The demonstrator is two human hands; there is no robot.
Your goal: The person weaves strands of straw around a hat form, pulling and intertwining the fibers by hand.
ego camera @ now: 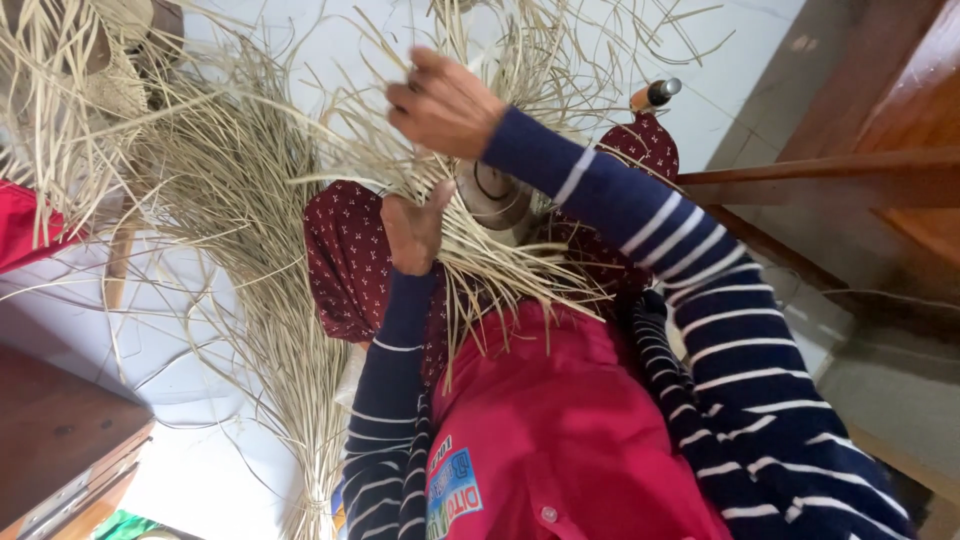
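My right hand [445, 100] is raised and closed around a bunch of pale straw strips [400, 165] that fan out from a partly woven round piece [497, 200] on my lap. Just below it, my left hand [413, 232] presses on and pinches strips at the edge of that woven piece. Both arms wear navy sleeves with white stripes. A maroon patterned cloth [345, 260] lies over my lap beneath the work, above my red shirt [560, 420]. Many strips hang down over the shirt and hide part of the woven piece.
A long loose bundle of straw strips [250, 300] lies on the white floor [180, 370] at left. Woven straw work [105, 70] sits at top left beside red cloth [20, 225]. Wooden furniture [850, 180] stands at right, a wooden board [60, 440] at lower left. A small orange-handled object [652, 94] lies behind.
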